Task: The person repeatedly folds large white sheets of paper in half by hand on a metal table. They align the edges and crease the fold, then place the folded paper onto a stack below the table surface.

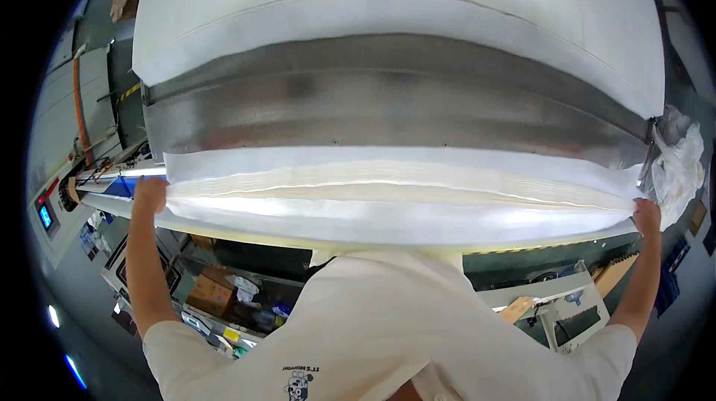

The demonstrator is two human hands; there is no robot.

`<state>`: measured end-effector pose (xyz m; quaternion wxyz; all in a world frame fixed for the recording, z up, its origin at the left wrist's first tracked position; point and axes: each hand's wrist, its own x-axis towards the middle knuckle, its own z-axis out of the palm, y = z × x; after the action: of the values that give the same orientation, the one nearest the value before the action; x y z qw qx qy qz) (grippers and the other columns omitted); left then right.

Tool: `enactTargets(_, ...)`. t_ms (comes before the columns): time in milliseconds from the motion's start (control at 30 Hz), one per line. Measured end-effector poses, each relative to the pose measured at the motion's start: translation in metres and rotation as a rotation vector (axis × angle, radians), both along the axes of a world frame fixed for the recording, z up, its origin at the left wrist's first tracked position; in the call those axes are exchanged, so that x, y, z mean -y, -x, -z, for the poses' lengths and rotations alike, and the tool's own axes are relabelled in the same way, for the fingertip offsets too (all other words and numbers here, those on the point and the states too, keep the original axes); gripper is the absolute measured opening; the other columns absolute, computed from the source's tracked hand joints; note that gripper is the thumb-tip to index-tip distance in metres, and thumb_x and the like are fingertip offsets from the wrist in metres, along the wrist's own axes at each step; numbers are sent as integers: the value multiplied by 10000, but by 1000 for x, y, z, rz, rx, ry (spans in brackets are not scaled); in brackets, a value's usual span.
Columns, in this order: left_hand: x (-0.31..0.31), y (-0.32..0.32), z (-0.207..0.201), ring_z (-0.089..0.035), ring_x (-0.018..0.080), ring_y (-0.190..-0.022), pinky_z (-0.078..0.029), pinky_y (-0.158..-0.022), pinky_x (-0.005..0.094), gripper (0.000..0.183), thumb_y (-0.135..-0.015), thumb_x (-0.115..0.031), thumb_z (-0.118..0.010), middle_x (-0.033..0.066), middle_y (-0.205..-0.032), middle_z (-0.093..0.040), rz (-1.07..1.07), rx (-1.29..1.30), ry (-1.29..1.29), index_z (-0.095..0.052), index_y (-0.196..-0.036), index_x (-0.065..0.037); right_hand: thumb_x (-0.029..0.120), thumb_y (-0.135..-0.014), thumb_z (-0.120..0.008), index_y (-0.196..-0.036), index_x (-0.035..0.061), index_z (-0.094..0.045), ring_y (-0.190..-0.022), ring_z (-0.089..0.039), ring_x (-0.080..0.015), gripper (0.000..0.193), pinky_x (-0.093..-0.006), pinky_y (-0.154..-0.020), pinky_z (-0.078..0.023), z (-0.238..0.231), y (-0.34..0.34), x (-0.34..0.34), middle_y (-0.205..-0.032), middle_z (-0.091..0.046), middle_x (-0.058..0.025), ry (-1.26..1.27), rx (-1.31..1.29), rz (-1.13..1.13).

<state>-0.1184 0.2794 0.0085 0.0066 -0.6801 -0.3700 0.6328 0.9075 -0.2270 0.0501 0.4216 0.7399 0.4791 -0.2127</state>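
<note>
A long strip of white fabric with a cream, ribbed band (388,181) along its middle stretches across the table in front of me. My left hand (151,196) is closed on its left end, and my right hand (647,216) grips its right end. Both arms are spread wide. Between the hands the fabric lies roughly straight, with folds running lengthwise. Beyond it is a wide grey metal plate (395,102), and past that a large sheet of white fabric (403,9) covers the far side. My fingertips are partly hidden in the cloth.
A bundled white plastic bag (677,166) hangs at the right end of the table. On the left stand a machine with a small lit screen (45,214) and an orange hose (80,110). Behind me are a cardboard box (211,290) and a white metal frame (570,311).
</note>
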Motion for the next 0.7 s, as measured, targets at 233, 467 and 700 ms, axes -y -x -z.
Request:
enactTargets(233, 38, -1, 33, -614, 268, -1031, -480, -864, 415, 209, -778, -101, -582, 93, -1081, -657, -81, -233, 224, -700, -950, -109, 158, -851, -529, -913, 95, -668, -858, -611, -325, 165, -451, -788, -494, 36, 33, 27, -880, -655, -132, 251, 2, -65)
enactTargets(467, 12, 7, 38, -624, 303, -998, -472, -828, 456, 200, -796, -143, -605, 117, -1082, -661, -286, -261, -285, -698, -964, -87, 88, -796, -538, -796, 35, -623, -826, -591, -384, 101, -494, -746, -462, 63, 15, 87, -823, -618, -196, 94, -32, -53)
enactTargets(700, -7, 83, 68, -600, 268, -1033, -500, -823, 406, 543, -742, -245, -713, 78, -1143, -626, -356, 347, -556, -523, -1239, -139, 207, -669, -664, -1018, 46, -639, -990, -588, -344, 384, -442, -809, -479, 81, 53, 40, -1082, -626, -167, 360, -130, 447)
